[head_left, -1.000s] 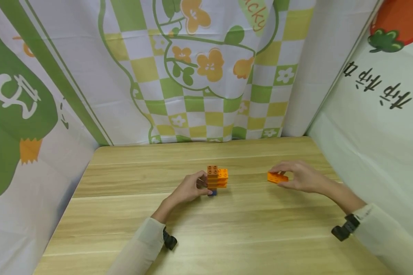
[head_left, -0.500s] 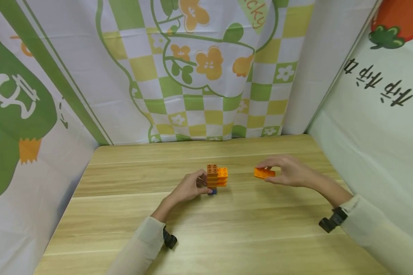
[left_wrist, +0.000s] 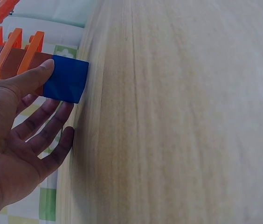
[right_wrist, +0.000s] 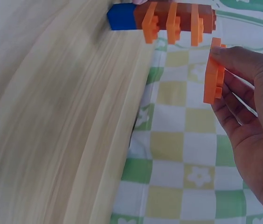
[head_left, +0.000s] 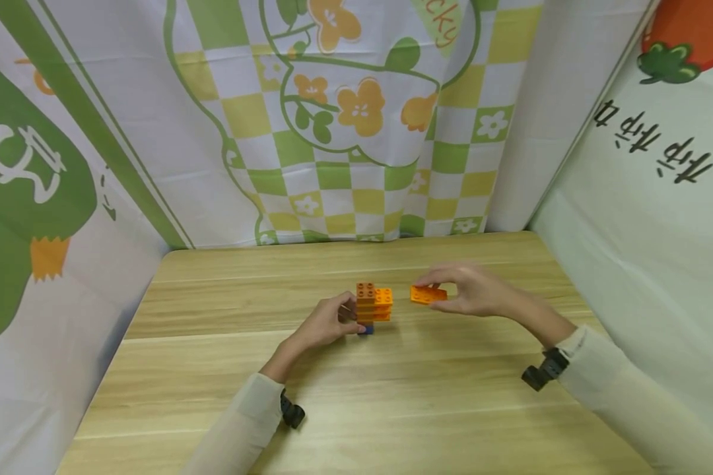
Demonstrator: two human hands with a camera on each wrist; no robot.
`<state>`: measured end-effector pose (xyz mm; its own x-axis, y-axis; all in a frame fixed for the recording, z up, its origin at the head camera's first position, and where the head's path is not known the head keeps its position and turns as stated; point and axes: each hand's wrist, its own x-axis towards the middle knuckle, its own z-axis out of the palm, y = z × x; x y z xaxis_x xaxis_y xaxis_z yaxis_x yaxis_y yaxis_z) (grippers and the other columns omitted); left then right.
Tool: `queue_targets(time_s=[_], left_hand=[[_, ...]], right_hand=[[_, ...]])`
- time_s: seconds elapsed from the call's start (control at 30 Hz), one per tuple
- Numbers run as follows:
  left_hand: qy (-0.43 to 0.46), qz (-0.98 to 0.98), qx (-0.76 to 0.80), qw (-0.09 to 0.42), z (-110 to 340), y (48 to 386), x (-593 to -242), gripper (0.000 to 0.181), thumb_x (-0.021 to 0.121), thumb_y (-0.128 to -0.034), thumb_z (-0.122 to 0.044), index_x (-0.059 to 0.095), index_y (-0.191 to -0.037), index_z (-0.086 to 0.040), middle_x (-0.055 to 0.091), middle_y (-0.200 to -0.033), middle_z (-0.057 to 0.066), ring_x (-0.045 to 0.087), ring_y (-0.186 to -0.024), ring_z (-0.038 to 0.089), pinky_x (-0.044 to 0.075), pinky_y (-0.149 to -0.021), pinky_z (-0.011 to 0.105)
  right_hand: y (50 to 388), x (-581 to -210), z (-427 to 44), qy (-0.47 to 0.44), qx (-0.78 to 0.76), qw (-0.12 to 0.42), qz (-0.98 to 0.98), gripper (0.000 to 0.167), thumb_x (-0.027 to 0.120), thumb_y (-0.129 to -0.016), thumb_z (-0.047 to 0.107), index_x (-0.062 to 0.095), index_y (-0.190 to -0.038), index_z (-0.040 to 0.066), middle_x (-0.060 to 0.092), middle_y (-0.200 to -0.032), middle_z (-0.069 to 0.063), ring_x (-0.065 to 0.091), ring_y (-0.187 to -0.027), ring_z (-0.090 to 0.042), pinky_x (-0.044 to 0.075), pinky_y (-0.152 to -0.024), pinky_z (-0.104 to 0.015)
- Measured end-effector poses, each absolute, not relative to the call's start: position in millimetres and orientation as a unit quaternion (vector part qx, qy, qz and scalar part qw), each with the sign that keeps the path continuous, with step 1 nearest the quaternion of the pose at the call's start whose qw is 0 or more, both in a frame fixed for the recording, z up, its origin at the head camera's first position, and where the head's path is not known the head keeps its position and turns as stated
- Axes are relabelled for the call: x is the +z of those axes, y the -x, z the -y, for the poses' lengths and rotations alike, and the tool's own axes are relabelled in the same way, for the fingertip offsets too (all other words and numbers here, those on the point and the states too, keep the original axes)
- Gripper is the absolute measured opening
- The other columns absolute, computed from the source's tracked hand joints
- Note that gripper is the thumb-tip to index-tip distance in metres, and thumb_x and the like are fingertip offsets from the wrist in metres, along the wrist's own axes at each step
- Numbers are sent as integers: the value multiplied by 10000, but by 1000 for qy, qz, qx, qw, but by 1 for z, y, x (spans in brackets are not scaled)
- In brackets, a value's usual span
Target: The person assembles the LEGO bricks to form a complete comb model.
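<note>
A tower of toy building bricks [head_left: 365, 305] stands upright near the table's middle. Its bottom brick [left_wrist: 67, 79] is blue, and brown bricks are stacked above it. Three thin orange plates [right_wrist: 172, 23] jut from the side facing my right hand. My left hand [head_left: 323, 325] grips the tower low down from the left, thumb against the blue and brown bricks. To the right, my right hand [head_left: 474, 291] pinches a loose orange building plate [right_wrist: 211, 74] by its ends, held in the air. A small gap separates this plate from the tower.
The wooden table [head_left: 356, 409] lies under both hands. A patterned curtain [head_left: 356, 191] hangs behind its far edge, with printed sheets on the left [head_left: 113, 277] and right [head_left: 647, 218]. Each forearm carries a black wrist camera [head_left: 543, 371].
My right hand has moved left with the orange plate, from well right of the tower to close beside it. My left hand and the tower have stayed in place.
</note>
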<state>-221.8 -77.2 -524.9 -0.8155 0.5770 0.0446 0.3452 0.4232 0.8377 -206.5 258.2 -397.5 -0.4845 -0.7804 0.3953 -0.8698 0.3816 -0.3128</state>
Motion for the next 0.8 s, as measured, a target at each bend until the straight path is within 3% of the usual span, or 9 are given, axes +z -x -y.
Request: queue_targets(time_s=[0.8], left_hand=[[-284,-830,465,120,78,225,-527,329,860,-910,-119,636,-1150,-109,727,-1100,42,733,-1044,221,614,-900,359]], right_hand=[[221,-387,-204,-525,278,77,801,372,899,-821,34,774,-1169,0,776,-1166,-135,761,-1000,-263,641,-833,-379]])
